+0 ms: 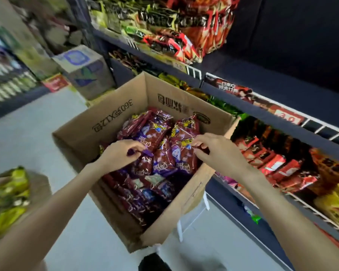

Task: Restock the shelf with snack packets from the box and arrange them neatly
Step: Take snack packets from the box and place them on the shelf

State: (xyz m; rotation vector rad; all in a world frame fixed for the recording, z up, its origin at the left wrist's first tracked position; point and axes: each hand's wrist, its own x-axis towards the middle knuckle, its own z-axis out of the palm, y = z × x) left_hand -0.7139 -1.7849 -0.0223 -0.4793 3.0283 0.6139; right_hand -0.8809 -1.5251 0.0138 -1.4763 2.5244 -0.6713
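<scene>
The single head-worn camera looked forward and steeply down from close above an open brown cardboard box [98, 132], its wide lens also taking in dark tiered store shelves [243, 106] along the right.

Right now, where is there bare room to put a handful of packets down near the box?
Bare floor lies left of the cardboard box, between it and the green packets. The upper shelf right of the red bags looks bare. Crowded: the box itself, where the left hand and right hand pinch dark red packets, and the lower shelf.
</scene>
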